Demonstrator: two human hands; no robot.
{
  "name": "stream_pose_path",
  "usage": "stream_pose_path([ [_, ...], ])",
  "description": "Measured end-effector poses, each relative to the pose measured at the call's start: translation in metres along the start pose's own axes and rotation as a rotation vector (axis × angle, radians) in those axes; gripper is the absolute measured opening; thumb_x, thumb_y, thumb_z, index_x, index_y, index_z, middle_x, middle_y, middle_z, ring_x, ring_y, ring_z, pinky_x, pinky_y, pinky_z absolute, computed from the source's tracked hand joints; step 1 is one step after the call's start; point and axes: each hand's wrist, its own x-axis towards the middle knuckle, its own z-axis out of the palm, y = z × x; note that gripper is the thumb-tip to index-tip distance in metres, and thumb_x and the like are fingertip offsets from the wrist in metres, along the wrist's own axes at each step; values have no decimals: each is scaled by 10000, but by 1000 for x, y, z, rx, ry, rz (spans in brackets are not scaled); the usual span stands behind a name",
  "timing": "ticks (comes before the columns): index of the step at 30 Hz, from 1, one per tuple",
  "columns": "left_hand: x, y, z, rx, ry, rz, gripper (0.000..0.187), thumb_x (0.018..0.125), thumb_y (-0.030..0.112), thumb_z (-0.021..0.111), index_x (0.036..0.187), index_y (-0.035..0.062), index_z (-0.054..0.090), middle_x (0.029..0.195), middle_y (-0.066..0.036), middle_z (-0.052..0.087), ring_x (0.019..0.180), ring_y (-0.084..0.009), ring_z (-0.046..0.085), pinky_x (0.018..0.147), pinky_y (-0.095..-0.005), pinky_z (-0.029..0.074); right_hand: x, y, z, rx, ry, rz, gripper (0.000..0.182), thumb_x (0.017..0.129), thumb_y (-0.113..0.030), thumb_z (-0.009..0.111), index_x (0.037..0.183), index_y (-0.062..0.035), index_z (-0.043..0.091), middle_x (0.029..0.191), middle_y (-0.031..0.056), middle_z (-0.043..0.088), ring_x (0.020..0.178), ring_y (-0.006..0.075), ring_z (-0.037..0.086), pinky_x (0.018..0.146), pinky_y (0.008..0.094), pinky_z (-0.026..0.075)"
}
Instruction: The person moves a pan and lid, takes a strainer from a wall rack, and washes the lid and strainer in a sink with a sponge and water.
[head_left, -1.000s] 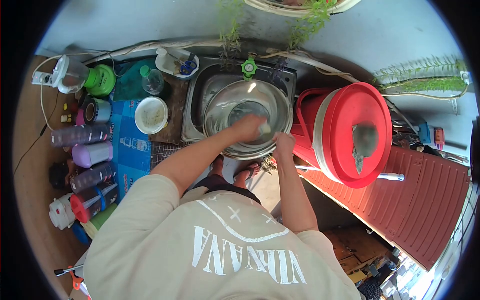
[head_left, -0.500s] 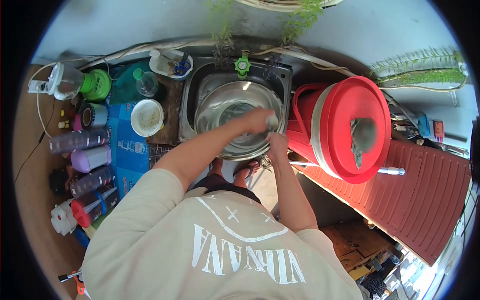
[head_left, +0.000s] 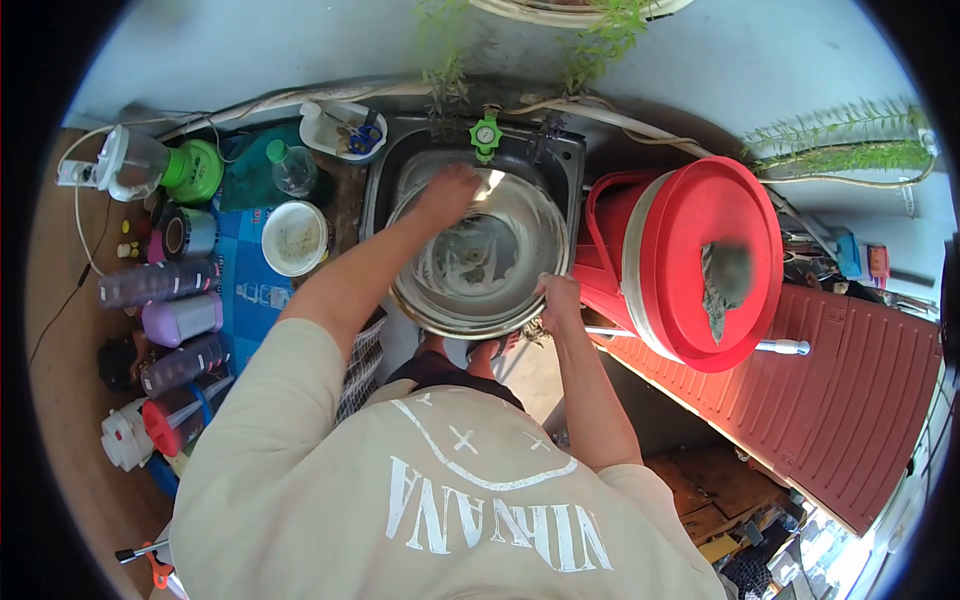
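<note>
Single head view, wide, round-edged: faces steeply down over shirt (head_left: pixel 490 500), basin (head_left: pixel 520 250) nearby, upper centre.

1 shiny, streaked metal basin (head_left: pixel 528 245) overhangs the sink (head_left: pixel 573 165).

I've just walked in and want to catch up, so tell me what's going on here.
A person is at a sink, handling a wide metal basin with both hands. The right hand grips the basin's near right edge, while the left hand is at its far side, below the green-handled tap. Whitish streaks show inside the basin; whether the left hand holds anything can't be made out. A red lidded container stands to the right.
</note>
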Motion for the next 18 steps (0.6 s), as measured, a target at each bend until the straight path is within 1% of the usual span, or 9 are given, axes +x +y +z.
stream_pose_path([
  [2, 19, 20, 27, -199, -60, -125, 289, 754, 57, 566, 1042, 40, 576, 1030, -161, 612, 1051, -343, 571, 890, -435, 481, 21, 25, -6, -125, 29, -41, 150, 544, 20, 595, 621, -17, 471, 661, 35, 466, 585, 156, 442, 518, 323, 350],
  [4, 26, 50, 48, -313, 13, -23, 349, 776, 7, 532, 1122, 21, 576, 1162, -182, 585, 1126, -352, 542, 992, -437, 424, 21, 23, -4, -175, 51, -35, 144, 556, 60, 544, 664, -14, 485, 665, 43, 489, 587, 171, 474, 537, 325, 383],
  [5, 30, 65, 44, -312, 17, -33, 349, 776, 7, 532, 1122, 21, 576, 1162, -182, 585, 1126, -352, 542, 992, -437, 424, 20, 20, -2, -215, 72, -32, 178, 568, 100, 494, 707, -11, 498, 669, 50, 513, 589, 186, 506, 556, 326, 417],
  [7, 35, 89, 25, -452, 234, 180, 322, 744, 28, 549, 1065, 33, 578, 1013, -160, 617, 1061, -336, 544, 915, -436, 455, 14, 7, -3, -200, 20, -32, 160, 577, 96, 491, 693, -14, 500, 654, 46, 512, 573, 175, 493, 539, 319, 399],
  [8, 37, 90, 20, -450, 232, 175, 322, 744, 28, 549, 1065, 33, 578, 1013, -160, 617, 1061, -336, 544, 915, -436, 455, 9, 2, -2, -176, -26, -36, 145, 586, 93, 489, 679, -18, 501, 639, 43, 511, 557, 163, 480, 521, 312, 382],
  [10, 43, 91, 14, -355, 15, 43, 299, 730, 52, 561, 1027, 37, 602, 1001, -155, 621, 1029, -332, 539, 909, -422, 450, -1, -6, 2, -180, -29, -55, 134, 600, 89, 486, 672, -22, 506, 627, 35, 508, 547, 151, 467, 510, 304, 366],
  [13, 55, 75, 15, -239, -9, -46, 284, 714, 93, 582, 990, 41, 623, 986, -156, 623, 998, -331, 540, 909, -406, 445, -16, -20, 14, -209, -2, -88, 126, 626, 82, 482, 671, -31, 517, 614, 26, 506, 531, 136, 452, 498, 293, 345],
  [15, 56, 79, 19, -256, -33, -23, 280, 711, 109, 586, 978, 35, 629, 1004, -158, 617, 999, -336, 539, 917, -405, 438, -19, -21, 16, -237, 25, -93, 126, 638, 79, 482, 676, -34, 522, 614, 24, 509, 525, 133, 451, 497, 289, 341],
  [18, 62, 96, -2, -432, -22, 161, 215, 778, 109, 550, 951, 25, 644, 1046, -190, 614, 1082, -368, 530, 994, -441, 393, -17, -23, 17, -242, 50, -121, 126, 648, 73, 489, 690, -34, 538, 607, 16, 507, 523, 129, 455, 497, 288, 338],
])
